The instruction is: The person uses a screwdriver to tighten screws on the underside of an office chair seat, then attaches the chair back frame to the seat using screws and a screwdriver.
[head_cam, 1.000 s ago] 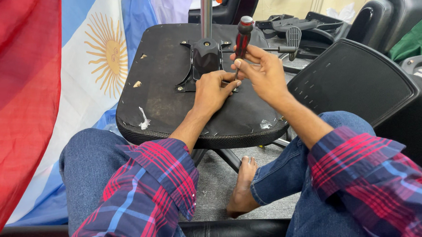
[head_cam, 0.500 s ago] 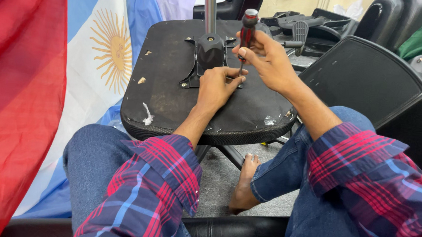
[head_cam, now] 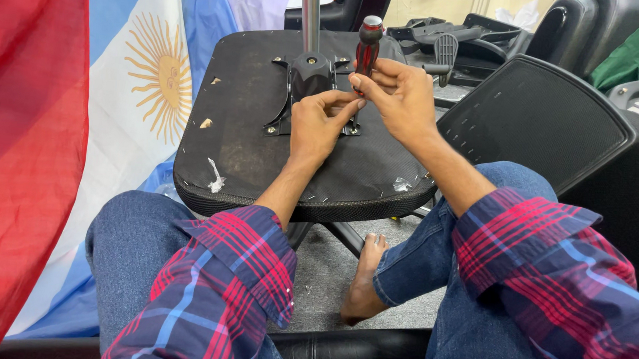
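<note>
An upturned black chair seat (head_cam: pixel 249 148) lies in front of me, underside up, with a black metal bracket (head_cam: pixel 306 82) and a silver post (head_cam: pixel 310 14) fixed at its middle. My right hand (head_cam: pixel 402 97) grips a red and black screwdriver (head_cam: pixel 367 49), held upright over the bracket's right corner. My left hand (head_cam: pixel 318 122) rests on the seat beside the tip, its fingers pinched at the screwdriver's lower end. The tip itself is hidden by my fingers.
A black chair backrest (head_cam: pixel 545 117) leans at the right, with more chair parts (head_cam: pixel 447 41) behind the seat. A light blue and white flag with a sun (head_cam: pixel 151 86) and a red cloth (head_cam: pixel 19 152) hang at the left. My bare foot (head_cam: pixel 365 282) rests on the grey floor.
The view shifted slightly. My hands and the screwdriver stay at the bracket's right corner; the left fingers have closed in nearer the screwdriver's lower end.
</note>
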